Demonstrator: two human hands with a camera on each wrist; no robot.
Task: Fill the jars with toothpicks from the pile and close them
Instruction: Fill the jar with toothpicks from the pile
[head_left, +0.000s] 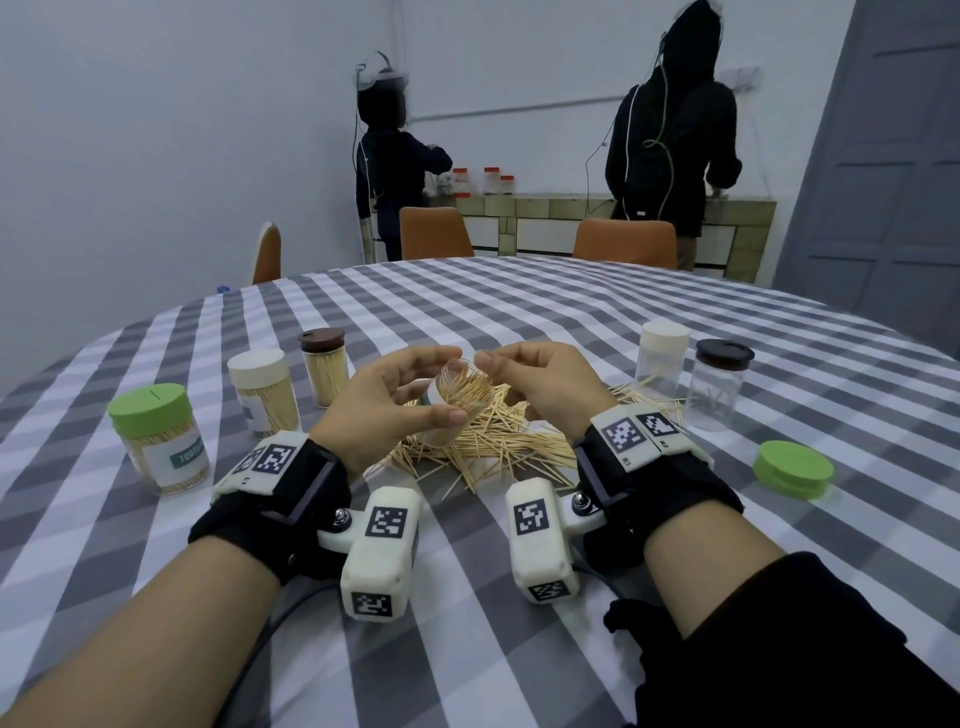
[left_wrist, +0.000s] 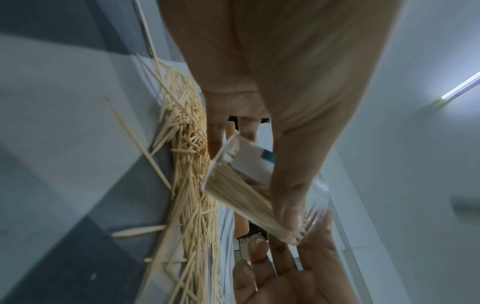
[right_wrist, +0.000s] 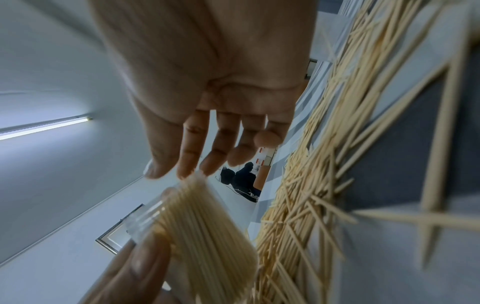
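At the centre of the head view the left hand (head_left: 387, 402) is gripping a clear jar (head_left: 457, 400), thumb and fingers curled round its wall, holding it tilted with the mouth toward the right hand (head_left: 540, 387). The right hand is sitting at the mouth with fingertips drawn together; whether it is pinching any toothpicks cannot be told, and in the right wrist view the fingers are reading as loosely extended just above the sticks. The jar is hanging just above the toothpick pile (head_left: 498, 441) on the checked bench (head_left: 519, 312). In judgement, the step is topping up this jar: it should be kept tilted so sticks are sliding in lengthwise, parallel to those already packed, with any crossed ones squared off before capping. The held jar is appearing largely full. At left of the frame, the green-lidded jar (head_left: 158, 439), cream-lidded jar (head_left: 265, 389) and brown-lidded jar (head_left: 324, 366) are standing closed and packed. At right, a cream-lidded jar (head_left: 660, 358) and a black-lidded jar (head_left: 719, 382) are holding only a few sticks. A loose green lid (head_left: 792, 467) is lying at the right edge, probably belonging to the held jar.
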